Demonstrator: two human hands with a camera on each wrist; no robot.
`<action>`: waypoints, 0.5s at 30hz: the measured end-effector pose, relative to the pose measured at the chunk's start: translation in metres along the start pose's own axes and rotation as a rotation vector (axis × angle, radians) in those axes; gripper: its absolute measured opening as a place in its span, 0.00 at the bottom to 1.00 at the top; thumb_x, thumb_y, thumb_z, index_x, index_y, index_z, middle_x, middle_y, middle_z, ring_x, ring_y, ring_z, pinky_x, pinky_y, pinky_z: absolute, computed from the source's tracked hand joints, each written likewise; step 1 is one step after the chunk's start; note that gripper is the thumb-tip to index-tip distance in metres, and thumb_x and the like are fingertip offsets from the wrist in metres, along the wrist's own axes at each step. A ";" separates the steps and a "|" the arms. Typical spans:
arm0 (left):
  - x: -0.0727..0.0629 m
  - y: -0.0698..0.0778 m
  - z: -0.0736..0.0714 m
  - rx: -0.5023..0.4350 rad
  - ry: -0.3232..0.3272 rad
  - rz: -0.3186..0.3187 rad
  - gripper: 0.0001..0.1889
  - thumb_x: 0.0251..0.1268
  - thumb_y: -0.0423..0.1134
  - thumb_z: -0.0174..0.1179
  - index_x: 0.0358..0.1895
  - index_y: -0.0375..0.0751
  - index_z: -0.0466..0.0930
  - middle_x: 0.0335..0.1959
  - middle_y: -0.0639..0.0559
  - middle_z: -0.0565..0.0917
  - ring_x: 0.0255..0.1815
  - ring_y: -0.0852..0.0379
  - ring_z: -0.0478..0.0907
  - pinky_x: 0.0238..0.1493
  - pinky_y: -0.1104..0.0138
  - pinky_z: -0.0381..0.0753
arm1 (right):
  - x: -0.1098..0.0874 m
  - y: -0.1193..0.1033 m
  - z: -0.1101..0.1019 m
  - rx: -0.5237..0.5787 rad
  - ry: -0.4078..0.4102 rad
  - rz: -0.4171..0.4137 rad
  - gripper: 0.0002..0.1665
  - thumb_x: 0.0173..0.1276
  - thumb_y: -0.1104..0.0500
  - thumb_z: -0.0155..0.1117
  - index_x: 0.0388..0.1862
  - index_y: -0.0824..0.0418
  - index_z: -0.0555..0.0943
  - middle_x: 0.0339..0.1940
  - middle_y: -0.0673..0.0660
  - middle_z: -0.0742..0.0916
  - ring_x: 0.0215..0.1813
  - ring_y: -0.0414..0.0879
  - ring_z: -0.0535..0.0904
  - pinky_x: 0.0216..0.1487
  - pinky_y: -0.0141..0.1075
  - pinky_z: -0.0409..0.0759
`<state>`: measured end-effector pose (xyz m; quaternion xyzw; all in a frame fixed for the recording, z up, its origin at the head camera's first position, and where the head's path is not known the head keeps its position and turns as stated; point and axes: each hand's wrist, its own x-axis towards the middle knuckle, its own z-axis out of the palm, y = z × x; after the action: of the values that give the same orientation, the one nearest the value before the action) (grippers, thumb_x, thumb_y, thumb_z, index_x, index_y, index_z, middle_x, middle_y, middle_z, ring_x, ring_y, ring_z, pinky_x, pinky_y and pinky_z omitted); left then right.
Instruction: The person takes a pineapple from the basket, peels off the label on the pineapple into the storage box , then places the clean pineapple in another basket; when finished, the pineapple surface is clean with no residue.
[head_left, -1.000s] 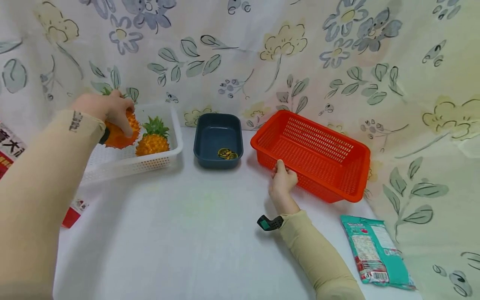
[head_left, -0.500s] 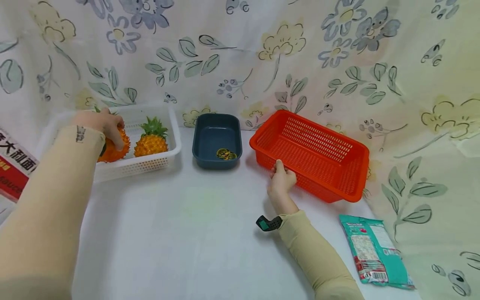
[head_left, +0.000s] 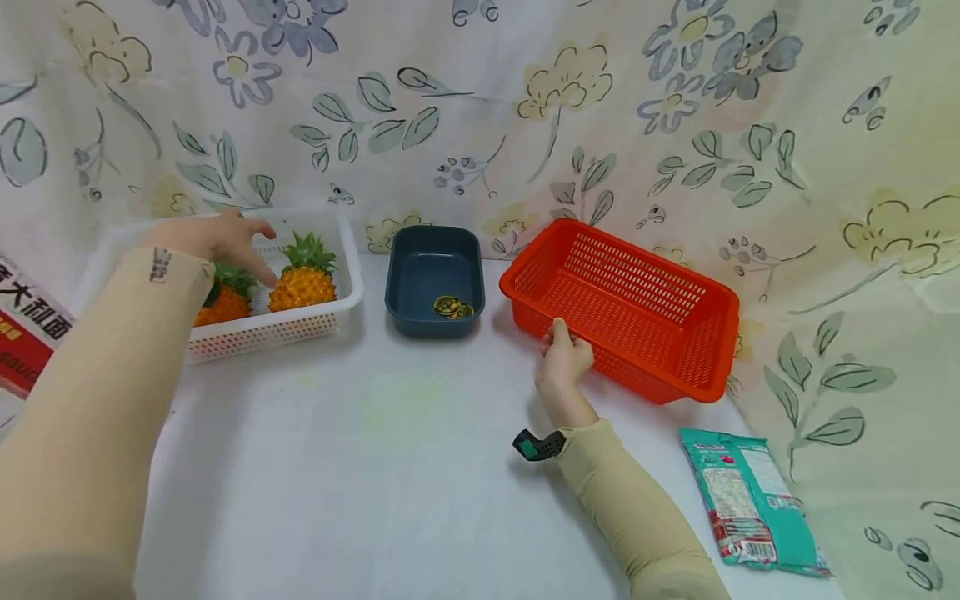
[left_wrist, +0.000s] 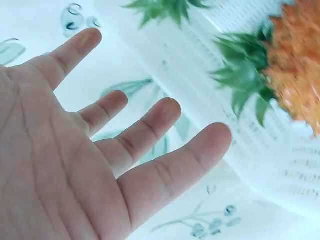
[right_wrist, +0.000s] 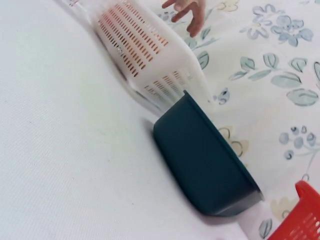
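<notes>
My left hand (head_left: 217, 237) hovers over the white basket (head_left: 277, 335) with its fingers spread and nothing in them; the left wrist view shows the bare palm (left_wrist: 55, 165). Below it, partly covered by the hand and sleeve, sits an orange pineapple (head_left: 227, 308) with green leaves. A second pineapple (head_left: 303, 289) stands to its right in the same basket. At the front rim of the red basket (head_left: 630, 292), my right hand (head_left: 564, 358) pinches the edge, thumb on top and fingers curled. The right wrist view catches only a corner of that basket.
Between the baskets stands a dark blue tub (head_left: 435, 327) holding several gold coin-like pieces (head_left: 453, 307). A teal snack bag (head_left: 757, 504) lies at the front right. At the far left is a red and white package (head_left: 30, 333). A floral cloth (head_left: 465, 100) hangs behind everything.
My left hand has lowered the orange pineapple into the left part of the white basket, let go, and spread its fingers. The right hand has stayed at the red basket's rim.
</notes>
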<state>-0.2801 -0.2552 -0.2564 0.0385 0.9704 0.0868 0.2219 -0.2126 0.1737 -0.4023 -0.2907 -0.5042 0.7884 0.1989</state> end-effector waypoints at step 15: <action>-0.001 0.065 0.019 -0.026 0.320 0.165 0.39 0.62 0.65 0.45 0.63 0.34 0.63 0.61 0.31 0.68 0.52 0.38 0.68 0.50 0.44 0.70 | -0.001 -0.001 0.000 0.003 -0.009 0.070 0.12 0.65 0.52 0.61 0.36 0.57 0.71 0.30 0.52 0.78 0.28 0.43 0.72 0.30 0.30 0.76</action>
<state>-0.2681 -0.1888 -0.2606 0.1009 0.9857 0.1224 0.0571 -0.2120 0.1738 -0.4015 -0.3043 -0.4937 0.7968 0.1694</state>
